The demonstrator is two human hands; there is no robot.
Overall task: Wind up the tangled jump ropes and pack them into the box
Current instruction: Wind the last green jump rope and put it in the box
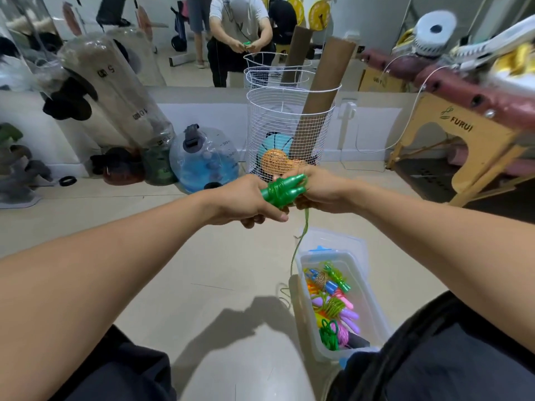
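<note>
1. The left hand [246,199] curls its fingers round the pair of glossy green plastic jump-rope handles [285,191], holding them side by side out in front of the body; several turns of cord already lie across them, so the handles seem to serve as the spool.
2. The right hand [321,192] sits touching the far end of the handles, fingers bent in around them or around the cord. Which of the two it pinches I cannot tell, as the handles cover its fingertips.
3. The thin green cord [299,244] hangs slack from between the hands to the floor, just beside the box, so a good part of it looks left to wind.
4. The clear plastic storage box [373,302] stands on the floor under the right arm, near enough for a short drop; bundled ropes in green, blue, orange, purple and pink lie inside.
5. The box's near end is cut off by a dark trouser leg, and the cord's floor end is too faint to follow.
</note>
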